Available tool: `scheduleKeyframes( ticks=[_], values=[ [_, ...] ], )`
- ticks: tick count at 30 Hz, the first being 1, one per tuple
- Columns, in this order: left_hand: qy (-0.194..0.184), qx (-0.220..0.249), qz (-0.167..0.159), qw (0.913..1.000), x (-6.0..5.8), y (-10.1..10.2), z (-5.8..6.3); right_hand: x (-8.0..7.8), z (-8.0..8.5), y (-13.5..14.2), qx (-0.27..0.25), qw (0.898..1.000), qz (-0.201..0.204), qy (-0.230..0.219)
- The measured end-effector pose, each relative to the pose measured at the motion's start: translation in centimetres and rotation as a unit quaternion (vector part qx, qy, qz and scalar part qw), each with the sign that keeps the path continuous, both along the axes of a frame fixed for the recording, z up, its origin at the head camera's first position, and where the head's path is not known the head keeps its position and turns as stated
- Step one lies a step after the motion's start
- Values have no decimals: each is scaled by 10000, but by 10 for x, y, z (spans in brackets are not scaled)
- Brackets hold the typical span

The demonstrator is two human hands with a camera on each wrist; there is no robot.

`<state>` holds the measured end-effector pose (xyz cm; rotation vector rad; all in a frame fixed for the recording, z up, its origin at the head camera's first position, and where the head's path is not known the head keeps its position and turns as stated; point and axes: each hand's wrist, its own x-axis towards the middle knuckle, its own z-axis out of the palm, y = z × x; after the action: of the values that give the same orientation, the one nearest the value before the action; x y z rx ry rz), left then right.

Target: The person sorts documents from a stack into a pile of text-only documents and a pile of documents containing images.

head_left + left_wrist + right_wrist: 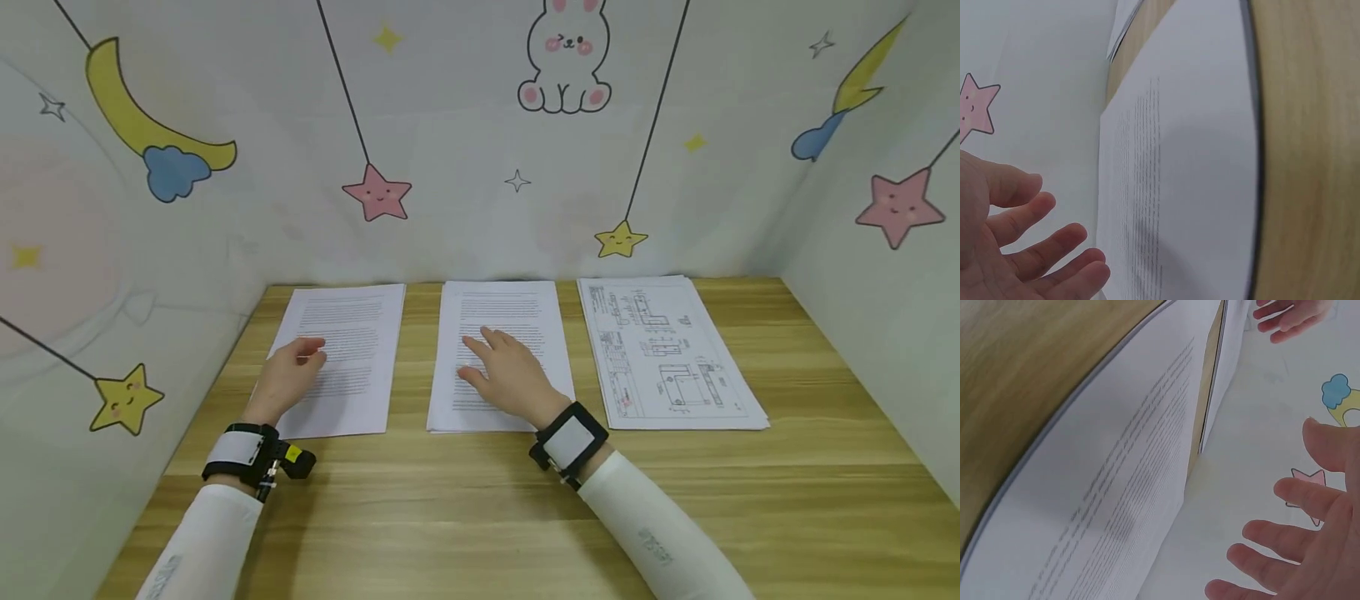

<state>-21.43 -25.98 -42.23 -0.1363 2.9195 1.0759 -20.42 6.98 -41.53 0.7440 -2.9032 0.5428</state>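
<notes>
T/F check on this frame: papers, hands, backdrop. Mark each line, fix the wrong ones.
1. In the head view, the drawing stack lies right of the left text stack and the middle text stack. True.
2. The right hand has its fingers spread. True.
3. That hand is over the drawing stack. False: it is over the middle text stack.
4. The left hand is over the left text stack. True.
5. The left hand pinches a sheet. False: it holds nothing.
6. The backdrop is plain. False: it carries prints, including a rabbit.
</notes>
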Motion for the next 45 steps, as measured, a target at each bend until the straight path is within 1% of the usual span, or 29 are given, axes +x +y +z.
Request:
scheduleKeyframes(
  ticks=[5,9,10,11,13,14,17,18,19,24,28,30,34,36,41,45],
  values=[
    [-76,-23,46,10000,2,-15,-7,4,-1,-18,199,9989,331,-266],
    [-305,-89,192,9993,5,-24,-9,8,0,-33,213,9967,586,-527],
    [-391,-100,221,9989,7,-26,-8,9,0,-36,223,9960,665,-547],
    [-430,-149,270,9986,5,-31,-14,10,-1,-41,236,9955,730,-559],
    [-562,-187,355,9976,6,-35,-17,13,-2,-50,267,9943,867,-562],
    [-608,-165,339,9974,6,-36,-17,14,-3,-54,303,9936,933,-556],
    [-691,-292,448,9962,7,-39,-18,20,-6,-68,442,9910,1105,-613],
    [-760,-264,468,9957,10,-36,-12,22,-7,-72,490,9896,1178,-661],
    [-782,-294,492,9953,10,-36,-11,24,-8,-76,558,9880,1260,-696],
    [-1091,-321,662,9913,9,-39,-12,33,-16,-94,973,9778,1601,-939],
    [-1316,-333,868,9869,8,-40,-13,41,-18,-103,1276,9708,1656,-1177],
    [-1391,-334,952,9851,8,-40,-13,44,-18,-107,1478,9655,1708,-1298],
    [-1464,-346,1022,9833,7,-38,-13,49,-18,-111,1875,9524,1858,-1528],
    [-1502,-356,1036,9826,7,-36,-11,50,-18,-113,1986,9486,1880,-1591],
    [-1536,-347,1026,9822,8,-34,-8,50,-18,-115,2114,9472,1845,-1555],
    [-1513,-326,995,9829,8,-34,-7,51,-18,-115,2115,9475,1842,-1534]
  ],
)
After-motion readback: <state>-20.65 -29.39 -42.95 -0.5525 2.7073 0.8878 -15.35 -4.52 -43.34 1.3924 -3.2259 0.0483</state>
